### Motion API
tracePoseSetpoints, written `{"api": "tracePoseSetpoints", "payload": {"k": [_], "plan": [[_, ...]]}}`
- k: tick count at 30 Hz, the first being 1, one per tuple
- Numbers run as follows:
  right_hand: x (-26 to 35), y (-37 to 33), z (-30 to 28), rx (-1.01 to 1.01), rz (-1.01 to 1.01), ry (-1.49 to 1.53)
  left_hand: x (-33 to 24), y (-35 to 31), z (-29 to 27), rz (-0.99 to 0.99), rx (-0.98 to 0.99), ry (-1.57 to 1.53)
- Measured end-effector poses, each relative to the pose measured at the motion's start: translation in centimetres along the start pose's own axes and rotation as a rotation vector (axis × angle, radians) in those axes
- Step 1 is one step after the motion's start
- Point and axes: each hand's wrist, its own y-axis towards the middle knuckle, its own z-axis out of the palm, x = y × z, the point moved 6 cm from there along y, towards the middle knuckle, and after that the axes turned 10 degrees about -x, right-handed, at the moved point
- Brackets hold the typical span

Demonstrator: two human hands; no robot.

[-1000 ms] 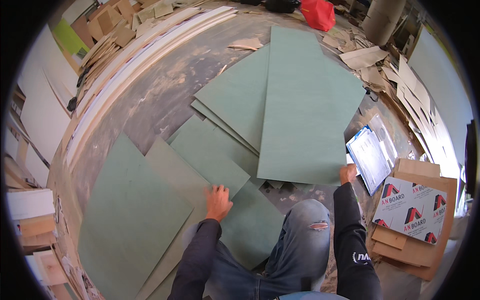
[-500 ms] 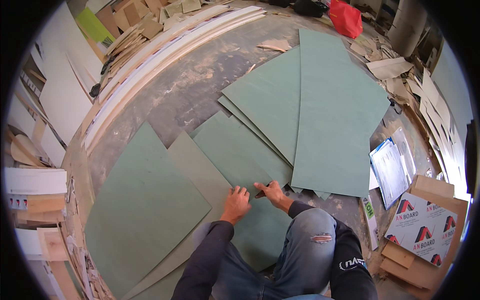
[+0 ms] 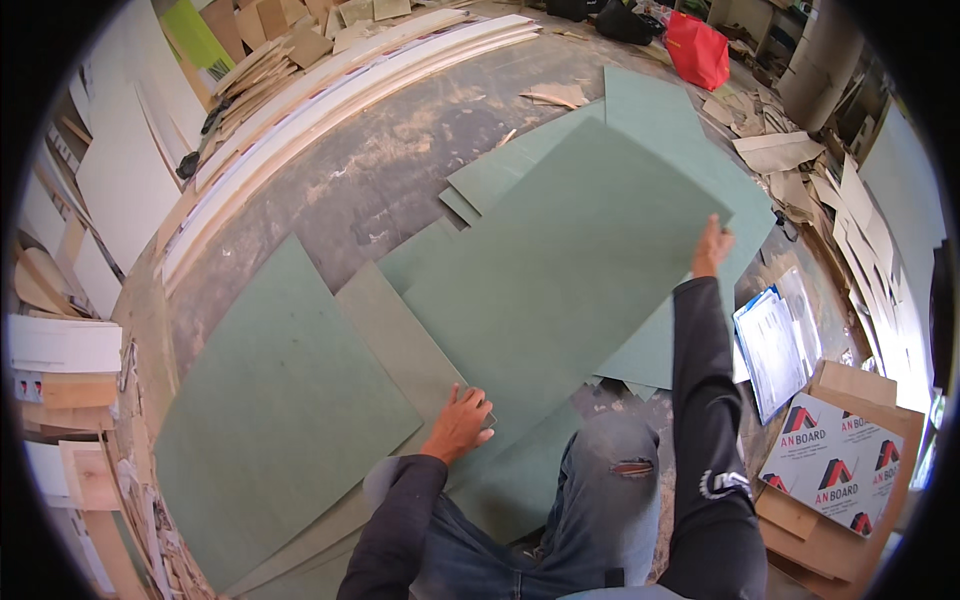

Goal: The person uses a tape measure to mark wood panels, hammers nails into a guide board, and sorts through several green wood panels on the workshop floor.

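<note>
A large green sheet (image 3: 570, 245), its surface smooth, slants up to the right over other sheets. My right hand (image 3: 710, 247) grips its edge near the far right corner, arm stretched forward. Close to its near corner, my left hand (image 3: 458, 425) is curled at the edge, thumb and fingers together; part of this grip is hidden. Beneath the left hand lies a brownish-grey sheet (image 3: 400, 335). Another green sheet (image 3: 290, 400) lies to the left, overlapping it. Part of a further green sheet (image 3: 520, 475) shows between my knees.
More green sheets (image 3: 650, 100) lie beyond, partly covered. Long white boards (image 3: 350, 90) run along the far left. Papers in a blue folder (image 3: 770, 345) and a printed white board on brown panels (image 3: 835, 460) sit at right. A red bag (image 3: 697, 50) stands far off amid scraps.
My right hand has swung far to the right and forward, raising one side of the green sheet. My left hand has shifted slightly left and down. The small dark tool at my right hand no longer shows.
</note>
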Motion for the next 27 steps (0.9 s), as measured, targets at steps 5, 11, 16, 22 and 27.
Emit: {"api": "tracePoseSetpoints", "payload": {"k": [5,11,16,22,27], "plan": [[-5.7,-3.5,-7.6,0.065,-0.292,-0.39,-0.1,1.0,2.3,0.031,0.099,0.06],[-3.5,-34.1,-22.8,0.858,0.358,-0.256,0.3,1.0,2.3,-0.033,0.141,0.048],[-6.0,-36.2,-21.6,0.792,0.406,-0.525,0.0,2.2,3.4,-0.001,0.103,0.007],[-8.7,-34.8,-19.6,0.613,0.457,-0.574,1.1,1.8,4.0,-0.068,0.126,-0.028],[-6.6,-29.7,-11.0,0.622,-1.143,-0.534,3.5,-1.1,2.4,-0.178,0.095,-0.075]]}}
